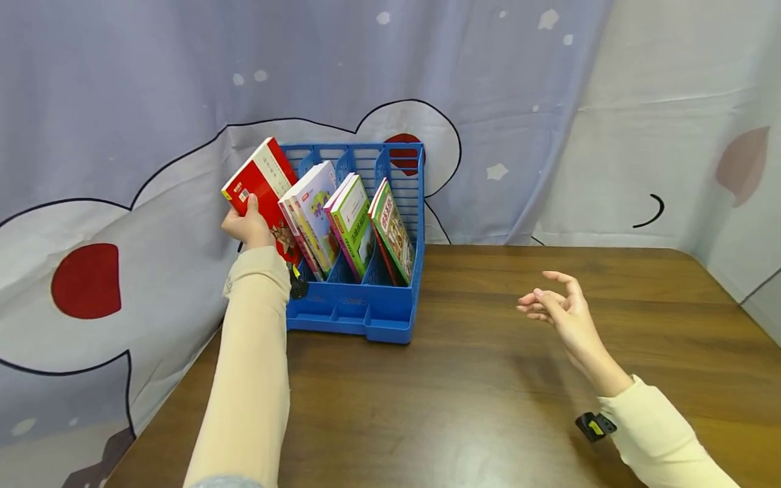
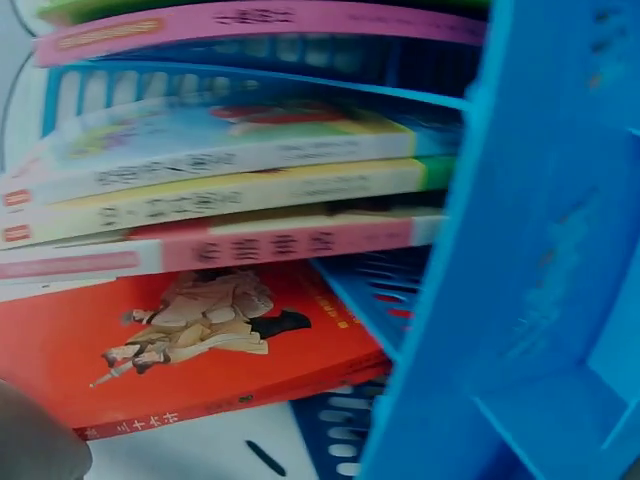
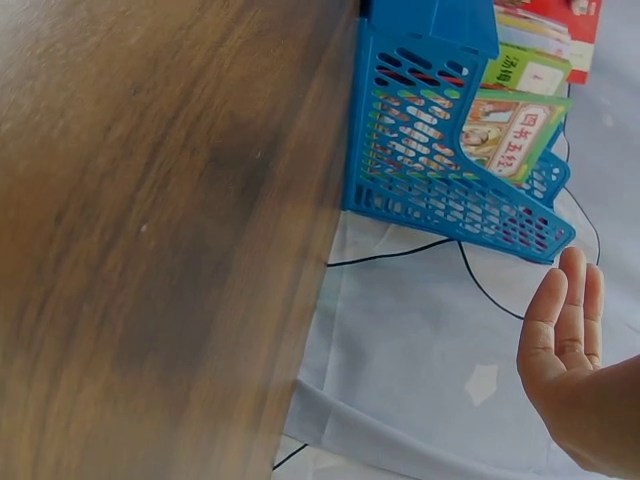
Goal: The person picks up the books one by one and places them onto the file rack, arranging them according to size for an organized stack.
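Observation:
My left hand [image 1: 249, 227] grips a red book [image 1: 259, 177] by its outer side, thumb on the cover and the other fingers hidden behind. Tilted, the book stands partly in the leftmost slot of a blue file rack [image 1: 348, 293]; in the left wrist view its red cover [image 2: 200, 345] shows a printed figure. White-spined books [image 1: 314, 203] lean right beside it. Farther right in the rack are a green book [image 1: 354, 217] and a green-edged book [image 1: 393, 227]. Over the right part of the table, my right hand [image 1: 567, 315] hangs with loosely bent fingers, holding nothing.
The rack stands at the back left of the brown wooden table [image 1: 464, 379], near a patterned curtain [image 1: 488, 88] hanging behind. Small compartments [image 1: 350, 318] line the rack's front. A black wrist device [image 1: 594, 427] is by the right sleeve.

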`<state>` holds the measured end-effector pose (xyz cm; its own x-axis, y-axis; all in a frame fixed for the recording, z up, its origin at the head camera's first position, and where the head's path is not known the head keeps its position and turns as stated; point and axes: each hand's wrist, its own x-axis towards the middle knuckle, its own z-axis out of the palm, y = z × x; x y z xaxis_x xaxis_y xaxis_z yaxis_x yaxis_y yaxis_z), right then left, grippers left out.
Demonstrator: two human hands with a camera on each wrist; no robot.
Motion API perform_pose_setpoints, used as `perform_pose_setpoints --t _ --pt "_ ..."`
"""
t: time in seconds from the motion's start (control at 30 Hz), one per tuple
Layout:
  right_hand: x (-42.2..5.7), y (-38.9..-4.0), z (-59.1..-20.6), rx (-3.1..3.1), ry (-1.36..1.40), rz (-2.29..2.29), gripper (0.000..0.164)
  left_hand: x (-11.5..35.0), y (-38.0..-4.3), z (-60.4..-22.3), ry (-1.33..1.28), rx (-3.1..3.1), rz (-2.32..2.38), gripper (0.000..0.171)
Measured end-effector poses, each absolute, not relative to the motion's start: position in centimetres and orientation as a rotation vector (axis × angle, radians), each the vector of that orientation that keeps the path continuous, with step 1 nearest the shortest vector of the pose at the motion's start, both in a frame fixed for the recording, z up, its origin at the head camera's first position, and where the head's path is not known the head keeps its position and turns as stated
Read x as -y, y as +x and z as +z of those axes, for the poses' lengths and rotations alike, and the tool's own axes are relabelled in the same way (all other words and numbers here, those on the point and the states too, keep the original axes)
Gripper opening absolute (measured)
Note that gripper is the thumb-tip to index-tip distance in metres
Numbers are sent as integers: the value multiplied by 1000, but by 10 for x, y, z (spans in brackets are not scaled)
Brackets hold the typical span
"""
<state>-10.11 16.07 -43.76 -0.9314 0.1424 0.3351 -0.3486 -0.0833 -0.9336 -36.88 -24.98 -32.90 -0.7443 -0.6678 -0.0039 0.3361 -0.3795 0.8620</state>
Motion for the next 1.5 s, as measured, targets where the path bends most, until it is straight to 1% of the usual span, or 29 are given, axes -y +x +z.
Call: perform_pose_setpoints --t 0.17,0.53,0.77,0.93,0.97,1.07,1.17,1.2,1.3,1.4,1.5 --pt "-157 -103 -439 1889 219 2073 28 255 -366 -344 514 1286 -2160 29" --pt "-151 -103 -440 1887 221 2071 27 244 -368 -373 567 1306 -2031 32" --pt "-147 -103 -441 1851 213 2086 26 249 -368 -375 584 1453 -1947 35" --pt "-144 -106 -440 1814 222 2098 25 262 -389 -378 571 1686 -1907 34" --pt "-143 -106 -439 1810 223 2097 25 269 -401 -387 547 1687 -1912 31" --pt "-140 -110 -437 1801 237 2099 25 280 -413 -395 585 1765 -1879 31" --pt "-136 -114 -435 1800 259 2102 25 284 -402 -393 611 1792 -1871 33" --pt "-135 -115 -435 1801 266 2104 25 279 -389 -384 633 1838 -1857 37" --pt "-132 -117 -435 1805 273 2110 24 275 -369 -376 597 1909 -1771 40" --pt "-131 -120 -435 1821 263 2112 24 273 -359 -378 524 2004 -1597 46" --pt "-132 -122 -434 1851 247 2098 24 268 -358 -388 469 2040 -1462 52"
